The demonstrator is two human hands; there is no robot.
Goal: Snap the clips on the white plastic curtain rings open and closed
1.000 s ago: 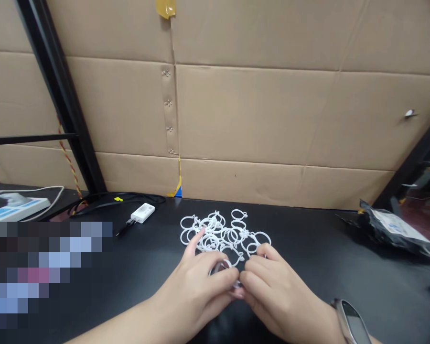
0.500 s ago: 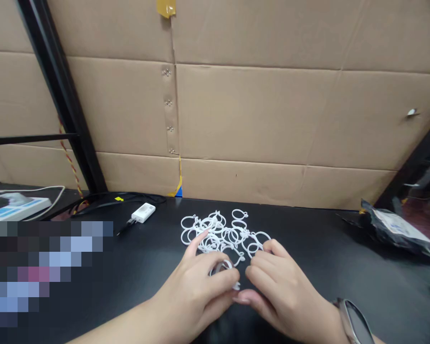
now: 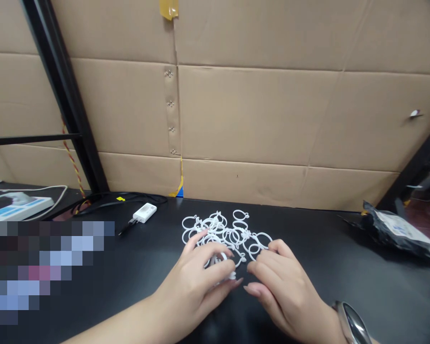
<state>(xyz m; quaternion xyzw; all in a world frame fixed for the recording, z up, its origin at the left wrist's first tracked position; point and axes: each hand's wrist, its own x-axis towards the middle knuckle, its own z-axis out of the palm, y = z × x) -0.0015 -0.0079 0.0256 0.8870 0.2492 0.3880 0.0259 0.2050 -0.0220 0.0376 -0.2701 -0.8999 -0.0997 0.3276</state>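
Note:
A heap of white plastic rings with small tabs (image 3: 225, 231) lies on the black table. My left hand (image 3: 202, 274) is closed on several white rings (image 3: 220, 260), bunched between its thumb and fingers, which partly hide them. Its raised index finger reaches over the near edge of the heap. My right hand (image 3: 281, 279) is at the right of the heap, with curled fingers and the thumb apart from them. Nothing shows in that gap. Its upper fingers are close to a loose ring (image 3: 263, 240); whether they touch it I cannot tell. A watch (image 3: 351, 322) is on the right wrist.
A white charger (image 3: 145, 212) with a black plug lies left of the heap. Farther left is a white power strip (image 3: 25, 208) with cables. A black plastic parcel (image 3: 397, 231) lies at the right. Cardboard (image 3: 243, 119) walls off the back, beside a black metal post (image 3: 71, 119).
My hands have drawn slightly apart, opening a gap between the two thumbs. The left hand has shifted a little up and left with its rings. The heap looks unchanged.

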